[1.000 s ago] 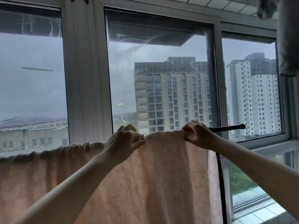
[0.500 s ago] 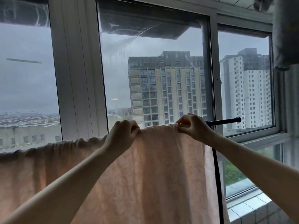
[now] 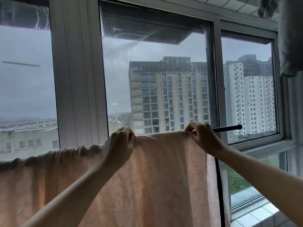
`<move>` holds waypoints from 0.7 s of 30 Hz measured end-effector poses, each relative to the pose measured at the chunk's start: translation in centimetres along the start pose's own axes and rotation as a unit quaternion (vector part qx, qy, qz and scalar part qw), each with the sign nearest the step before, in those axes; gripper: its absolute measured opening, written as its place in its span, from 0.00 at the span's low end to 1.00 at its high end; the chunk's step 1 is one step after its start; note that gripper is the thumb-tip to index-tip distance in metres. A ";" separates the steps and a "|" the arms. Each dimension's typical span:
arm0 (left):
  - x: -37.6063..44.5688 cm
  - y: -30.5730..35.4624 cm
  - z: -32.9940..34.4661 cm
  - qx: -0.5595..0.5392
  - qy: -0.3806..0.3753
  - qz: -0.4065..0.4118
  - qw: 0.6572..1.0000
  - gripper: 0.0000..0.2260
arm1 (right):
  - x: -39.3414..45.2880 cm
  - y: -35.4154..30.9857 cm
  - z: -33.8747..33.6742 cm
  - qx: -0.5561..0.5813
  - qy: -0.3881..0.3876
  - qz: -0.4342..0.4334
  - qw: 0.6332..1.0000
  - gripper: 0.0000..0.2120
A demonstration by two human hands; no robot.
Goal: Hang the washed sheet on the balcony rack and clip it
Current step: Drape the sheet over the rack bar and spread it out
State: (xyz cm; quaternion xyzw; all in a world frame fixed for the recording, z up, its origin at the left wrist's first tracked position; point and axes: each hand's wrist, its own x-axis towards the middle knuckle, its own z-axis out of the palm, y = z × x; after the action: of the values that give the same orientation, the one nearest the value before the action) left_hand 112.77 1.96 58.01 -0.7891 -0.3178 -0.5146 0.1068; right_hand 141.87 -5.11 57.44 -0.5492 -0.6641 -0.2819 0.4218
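A pale pink patterned sheet (image 3: pixel 155 177) hangs over a black rack bar, whose bare end (image 3: pixel 229 128) sticks out to the right. My left hand (image 3: pixel 118 145) grips the sheet's top fold where it lies over the bar. My right hand (image 3: pixel 201 136) pinches the top edge near the sheet's right side. Between my hands the cloth lies smooth; left of my left hand it is bunched in gathers (image 3: pixel 57 153). The bar under the sheet is hidden. No clip is in view.
A black upright pole of the rack (image 3: pixel 218 185) runs down along the sheet's right edge. Behind it are large windows with white frames (image 3: pixel 77 79). A grey cloth (image 3: pixel 290 38) hangs at the top right. Tiles of the sill (image 3: pixel 255 217) show at the bottom right.
My hands have moved apart along the bar, and the cloth between them now lies flatter and more stretched. The view has tilted slightly.
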 end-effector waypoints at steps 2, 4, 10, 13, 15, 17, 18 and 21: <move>0.1 0.0 0.2 0.014 -0.001 -0.009 1.000 0.04 | 0.1 0.3 0.6 -0.031 -0.010 -0.013 0.999 0.02; 0.4 0.0 0.2 0.031 -0.002 -0.019 0.999 0.04 | 0.5 0.9 0.7 -0.056 -0.019 -0.006 0.998 0.03; 1.1 -1.0 -0.1 0.122 0.041 -0.094 0.987 0.05 | 2.1 6.1 -1.8 -0.113 -0.043 0.054 0.991 0.08; 1.7 -0.8 -0.6 0.145 0.032 -0.148 0.978 0.06 | 2.2 9.6 -3.4 -0.137 -0.044 0.082 0.986 0.11; 2.3 0.1 -1.0 0.191 0.001 -0.190 0.963 0.04 | 1.7 11.2 -4.1 -0.160 -0.051 0.084 0.982 0.11; 2.4 1.8 -0.9 0.219 -0.076 -0.230 0.945 0.05 | 0.8 11.6 -4.7 -0.191 -0.069 0.053 0.978 0.11; 2.4 2.7 -0.6 0.208 -0.105 -0.223 0.947 0.05 | 0.4 11.4 -4.8 -0.195 -0.076 0.027 0.978 0.09; 2.4 5.4 1.5 0.122 -0.133 -0.138 0.974 0.08 | -0.2 9.6 -4.8 -0.131 -0.075 -0.071 0.986 0.03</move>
State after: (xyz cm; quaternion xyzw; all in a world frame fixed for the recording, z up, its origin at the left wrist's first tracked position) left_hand 117.80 -0.52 60.32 -0.7799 -0.4958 -0.3720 0.0871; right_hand 152.37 -6.93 58.73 -0.5703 -0.6886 -0.3540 0.2743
